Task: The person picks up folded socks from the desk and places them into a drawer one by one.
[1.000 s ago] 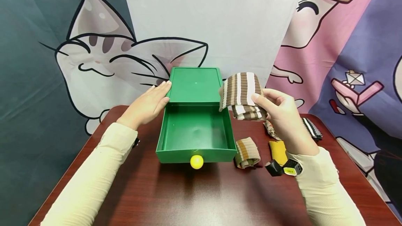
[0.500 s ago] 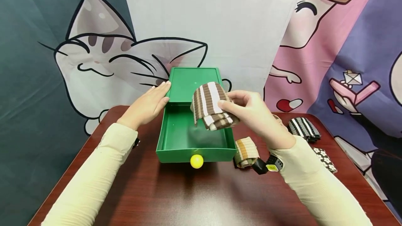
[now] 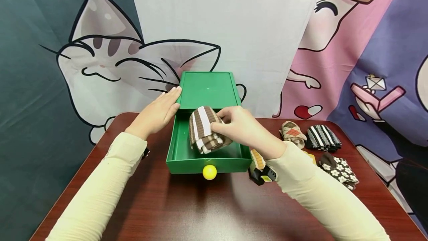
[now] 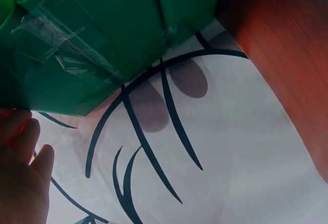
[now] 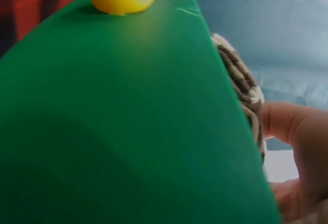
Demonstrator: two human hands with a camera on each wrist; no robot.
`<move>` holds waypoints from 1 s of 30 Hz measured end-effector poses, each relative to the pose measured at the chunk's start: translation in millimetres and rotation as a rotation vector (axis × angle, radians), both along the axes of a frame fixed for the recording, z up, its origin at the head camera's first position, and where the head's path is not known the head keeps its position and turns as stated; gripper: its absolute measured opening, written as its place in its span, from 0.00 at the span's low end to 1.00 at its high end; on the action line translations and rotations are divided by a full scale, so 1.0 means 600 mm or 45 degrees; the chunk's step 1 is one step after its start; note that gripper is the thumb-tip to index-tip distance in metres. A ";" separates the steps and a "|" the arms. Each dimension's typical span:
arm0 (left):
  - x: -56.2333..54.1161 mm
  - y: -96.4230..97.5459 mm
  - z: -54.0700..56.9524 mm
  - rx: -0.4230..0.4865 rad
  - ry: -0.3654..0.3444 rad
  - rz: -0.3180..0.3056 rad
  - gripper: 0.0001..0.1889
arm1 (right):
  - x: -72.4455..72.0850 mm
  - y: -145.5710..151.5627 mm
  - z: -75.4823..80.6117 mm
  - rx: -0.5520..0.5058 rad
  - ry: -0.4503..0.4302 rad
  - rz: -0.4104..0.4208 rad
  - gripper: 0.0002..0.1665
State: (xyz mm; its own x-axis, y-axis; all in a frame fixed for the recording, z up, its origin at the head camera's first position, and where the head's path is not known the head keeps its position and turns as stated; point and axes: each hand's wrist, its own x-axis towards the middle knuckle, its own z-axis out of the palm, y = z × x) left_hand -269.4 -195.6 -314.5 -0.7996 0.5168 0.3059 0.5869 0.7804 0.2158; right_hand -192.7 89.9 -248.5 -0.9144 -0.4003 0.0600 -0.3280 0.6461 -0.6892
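Note:
In the head view, a green box [image 3: 208,88] stands on the table with its drawer [image 3: 180,161] pulled out toward me. A yellow round knob [image 3: 209,172] sits on the drawer's front. My right hand [image 3: 239,125] pinches a folded pair of socks [image 3: 204,131], striped brown, white and tan, over the drawer's inside. The right wrist view shows the folded socks [image 5: 241,75] partly behind the drawer's green wall [image 5: 128,116]. With straight fingers, my left hand [image 3: 157,111] rests against the box's left side; its fingertips show at the box's edge in the left wrist view.
Right of the drawer lie argyle socks [image 3: 292,134], black-and-white striped socks [image 3: 323,138] and dark flowered socks [image 3: 340,170]. Tan and mustard socks [image 3: 258,159] sit beside the drawer, partly behind my right wrist. A printed cloth backdrop [image 3: 254,40] hangs behind the table.
My right hand has carried the striped socks left and down, from right of the box to inside the drawer's outline. The left hand has stayed in place.

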 end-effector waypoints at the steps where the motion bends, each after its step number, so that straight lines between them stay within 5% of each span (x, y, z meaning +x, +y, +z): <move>1: 0.000 0.000 0.000 0.003 0.003 -0.001 0.30 | 0.000 -0.004 -0.002 0.020 -0.005 0.003 0.16; 20: -0.002 0.001 -0.004 0.037 0.028 -0.004 0.31 | -0.007 -0.033 -0.030 0.146 -0.250 0.110 0.29; 30: -0.001 0.001 -0.004 0.044 0.034 -0.006 0.31 | -0.011 -0.032 -0.042 -0.028 -0.455 0.207 0.28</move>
